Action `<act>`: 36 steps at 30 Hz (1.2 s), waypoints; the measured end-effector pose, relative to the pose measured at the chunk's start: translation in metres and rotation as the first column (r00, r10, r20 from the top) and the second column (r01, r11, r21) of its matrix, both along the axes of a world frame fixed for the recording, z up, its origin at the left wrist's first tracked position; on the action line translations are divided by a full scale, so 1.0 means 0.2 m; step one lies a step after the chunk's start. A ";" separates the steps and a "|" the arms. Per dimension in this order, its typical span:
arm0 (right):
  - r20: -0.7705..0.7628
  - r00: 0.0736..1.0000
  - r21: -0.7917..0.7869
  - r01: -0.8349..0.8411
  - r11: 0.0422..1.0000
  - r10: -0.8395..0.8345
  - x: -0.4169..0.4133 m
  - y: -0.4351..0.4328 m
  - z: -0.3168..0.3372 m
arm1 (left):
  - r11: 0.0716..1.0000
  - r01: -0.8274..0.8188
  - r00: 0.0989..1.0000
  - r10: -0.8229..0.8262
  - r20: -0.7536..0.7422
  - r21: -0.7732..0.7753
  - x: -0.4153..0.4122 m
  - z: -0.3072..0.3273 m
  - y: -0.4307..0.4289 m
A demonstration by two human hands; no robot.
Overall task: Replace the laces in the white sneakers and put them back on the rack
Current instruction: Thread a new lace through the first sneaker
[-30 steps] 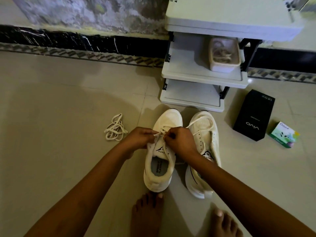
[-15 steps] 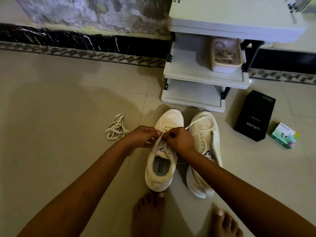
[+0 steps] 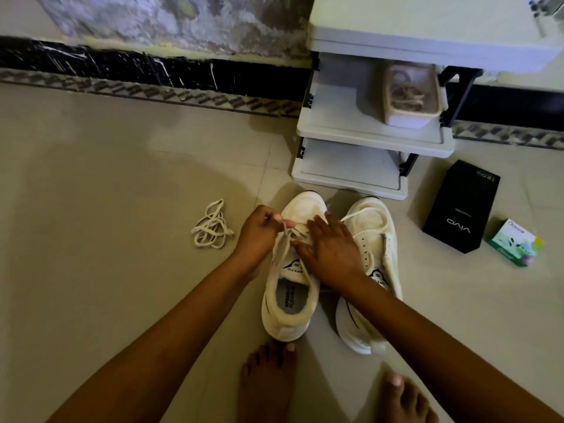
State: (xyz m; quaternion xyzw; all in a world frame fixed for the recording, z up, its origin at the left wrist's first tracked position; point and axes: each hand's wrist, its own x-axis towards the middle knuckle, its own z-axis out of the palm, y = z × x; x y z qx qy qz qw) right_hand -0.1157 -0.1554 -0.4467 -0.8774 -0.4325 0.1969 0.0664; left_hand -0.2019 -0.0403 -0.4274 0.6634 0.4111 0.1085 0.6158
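Two white sneakers stand side by side on the tiled floor, toes toward the rack. Over the left sneaker [image 3: 290, 303] my left hand [image 3: 259, 232] pinches a white lace [image 3: 282, 244] that loops down across the shoe's tongue. My right hand [image 3: 331, 253] lies over the same shoe's eyelet area with its fingers spread fairly straight, covering the lacing. The right sneaker [image 3: 377, 257] has a lace threaded loosely near its toe. The white shoe rack [image 3: 360, 138] stands just beyond the shoes.
A loose bundle of white lace [image 3: 212, 228] lies on the floor left of the shoes. A tub of laces [image 3: 410, 97] sits on the rack's middle shelf. A black box [image 3: 460, 207] and a small green box [image 3: 514, 242] lie to the right. My bare feet [image 3: 268, 383] are just behind the shoes.
My right hand has let go of its pinch and spread flat over the left sneaker's lacing. My left hand has drawn the lace slightly up and left.
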 end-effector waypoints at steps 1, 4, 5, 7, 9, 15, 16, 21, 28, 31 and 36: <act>-0.020 1.000 -0.020 -0.023 1.000 0.022 0.01 0.00 0.01 | 0.993 -0.021 0.996 0.031 0.083 -0.119 0.02 0.07 0.00; -0.143 0.989 -0.045 -0.049 0.998 0.042 0.04 0.01 0.03 | 0.983 -0.062 0.965 0.103 0.240 -0.171 0.06 0.23 0.04; -0.192 0.981 -0.053 -0.049 0.997 0.038 0.04 0.00 0.03 | 0.979 -0.086 0.953 0.135 0.272 -0.184 0.06 0.25 0.07; -0.265 0.964 -0.066 -0.042 0.997 0.024 0.05 -0.01 0.03 | 0.990 -0.100 0.970 0.119 0.210 -0.099 0.06 0.22 0.09; -0.285 0.958 -0.062 -0.042 0.997 0.022 0.05 -0.02 0.03 | 0.990 0.034 0.999 -0.029 -0.040 0.134 0.03 0.12 0.08; -0.280 0.960 -0.043 -0.040 0.998 0.026 0.05 -0.01 0.03 | 0.788 0.434 0.866 -0.229 -0.445 0.437 -0.03 -0.07 0.01; -0.270 0.962 -0.043 -0.041 0.998 0.028 0.04 -0.02 0.04 | 0.783 0.432 0.866 -0.221 -0.449 0.447 -0.03 -0.07 0.01; -0.227 0.973 -0.074 -0.060 0.995 0.042 -0.02 -0.04 0.05 | 0.785 0.501 0.801 -0.262 -0.539 0.364 0.00 -0.05 0.02; -0.225 0.974 -0.033 -0.012 0.999 0.004 0.00 -0.02 0.04 | 0.968 0.074 0.991 -0.044 0.126 -0.239 0.00 0.23 0.07; -0.243 0.970 -0.019 -0.011 1.000 0.006 0.02 -0.01 0.03 | 0.996 0.087 0.996 -0.087 -0.020 -0.029 0.00 0.19 0.11; -0.215 0.976 -0.004 -0.023 1.000 0.021 0.01 -0.02 0.03 | 0.881 0.384 0.903 -0.295 -0.314 0.277 0.00 0.01 0.03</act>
